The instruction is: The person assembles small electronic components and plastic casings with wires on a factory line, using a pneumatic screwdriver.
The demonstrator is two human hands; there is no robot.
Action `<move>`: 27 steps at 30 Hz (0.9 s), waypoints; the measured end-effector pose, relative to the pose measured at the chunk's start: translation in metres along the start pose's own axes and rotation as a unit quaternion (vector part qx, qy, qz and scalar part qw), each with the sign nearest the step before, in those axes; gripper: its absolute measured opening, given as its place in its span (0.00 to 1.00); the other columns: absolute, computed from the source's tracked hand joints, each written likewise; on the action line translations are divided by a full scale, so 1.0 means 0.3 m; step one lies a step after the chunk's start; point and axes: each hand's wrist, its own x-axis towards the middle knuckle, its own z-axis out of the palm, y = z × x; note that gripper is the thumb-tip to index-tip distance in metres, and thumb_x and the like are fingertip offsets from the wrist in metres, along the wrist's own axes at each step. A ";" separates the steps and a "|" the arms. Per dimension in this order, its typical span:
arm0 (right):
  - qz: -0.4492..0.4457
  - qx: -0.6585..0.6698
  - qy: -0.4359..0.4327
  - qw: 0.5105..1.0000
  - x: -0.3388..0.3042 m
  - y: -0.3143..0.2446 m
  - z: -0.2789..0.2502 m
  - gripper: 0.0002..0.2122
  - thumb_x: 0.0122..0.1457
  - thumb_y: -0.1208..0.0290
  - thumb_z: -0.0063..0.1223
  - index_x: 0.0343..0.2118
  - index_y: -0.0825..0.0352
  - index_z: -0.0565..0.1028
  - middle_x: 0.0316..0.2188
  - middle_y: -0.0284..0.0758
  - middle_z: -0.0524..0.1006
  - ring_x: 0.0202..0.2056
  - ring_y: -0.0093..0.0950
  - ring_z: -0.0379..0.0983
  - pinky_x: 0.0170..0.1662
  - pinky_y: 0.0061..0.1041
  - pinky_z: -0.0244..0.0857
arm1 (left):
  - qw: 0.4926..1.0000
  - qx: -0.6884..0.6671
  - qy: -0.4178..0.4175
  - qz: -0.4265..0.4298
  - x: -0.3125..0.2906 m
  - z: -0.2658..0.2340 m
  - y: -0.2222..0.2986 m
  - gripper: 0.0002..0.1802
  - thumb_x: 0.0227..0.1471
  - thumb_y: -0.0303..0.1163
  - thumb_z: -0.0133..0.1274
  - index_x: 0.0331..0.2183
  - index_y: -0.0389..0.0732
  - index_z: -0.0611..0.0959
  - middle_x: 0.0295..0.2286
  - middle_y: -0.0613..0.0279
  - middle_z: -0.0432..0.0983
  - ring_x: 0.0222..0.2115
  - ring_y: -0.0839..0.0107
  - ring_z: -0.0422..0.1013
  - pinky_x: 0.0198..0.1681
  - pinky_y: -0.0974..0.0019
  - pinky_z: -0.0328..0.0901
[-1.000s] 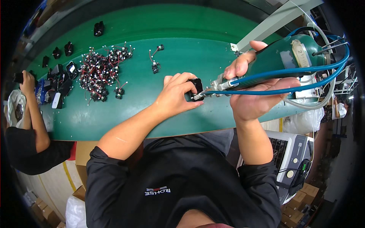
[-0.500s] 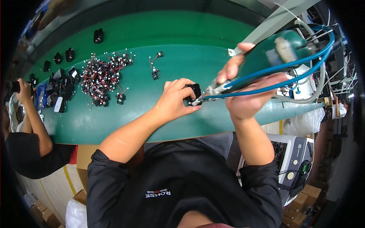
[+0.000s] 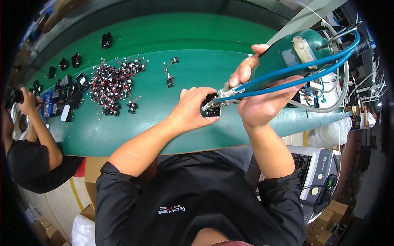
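My left hand (image 3: 191, 108) is closed around a small open black housing (image 3: 214, 111), pinning it on the green tabletop between thumb and fingers. In my right hand (image 3: 262, 104) is a green power screwdriver (image 3: 279, 61) with blue hoses, lying slantwise above the table. Its metal nose reaches into the housing, close to my left fingers. Whether the bit is seated on a screw cannot be made out. Beyond my left hand lies a small black part with red wires (image 3: 170, 80).
A tangled heap of wired black parts (image 3: 111, 86) covers the left-centre table. Black housings (image 3: 74, 98) and a blue bin (image 3: 48, 103) stand farther left, beside a co-worker's arm (image 3: 46, 133). A grey-white machine (image 3: 318, 164) sits at the lower right. Hoses (image 3: 347, 82) loop at right.
The screwdriver's nose has shifted slightly left, and its blurred body now looks sharp. The housing shows more of its open inside. The co-worker's hand has moved a little.
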 end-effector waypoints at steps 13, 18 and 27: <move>0.014 0.078 -0.010 0.997 -0.005 0.013 -0.001 0.49 0.56 0.20 0.30 0.54 0.72 0.66 0.24 0.36 0.73 0.23 0.30 0.73 0.27 0.26 0.70 | 1.000 -0.003 -0.002 -0.007 0.001 -0.005 0.003 0.43 0.35 0.39 0.74 0.54 0.43 0.74 0.46 0.60 0.75 0.47 0.59 0.70 0.50 0.57 0.57; 0.019 0.074 0.020 0.997 -0.019 0.023 0.002 0.48 0.57 0.20 0.28 0.53 0.71 0.66 0.24 0.36 0.73 0.23 0.29 0.72 0.28 0.26 0.70 | 1.000 0.012 -0.011 0.003 -0.001 0.000 -0.007 0.44 0.34 0.39 0.75 0.54 0.43 0.74 0.46 0.60 0.76 0.46 0.59 0.71 0.49 0.57 0.58; 0.012 0.016 0.043 0.999 0.059 0.018 0.023 0.47 0.59 0.22 0.24 0.52 0.71 0.67 0.22 0.34 0.72 0.22 0.26 0.71 0.25 0.23 0.68 | 0.998 0.046 -0.029 -0.026 0.002 -0.044 0.009 0.45 0.37 0.40 0.74 0.57 0.44 0.73 0.46 0.59 0.75 0.48 0.59 0.70 0.49 0.56 0.56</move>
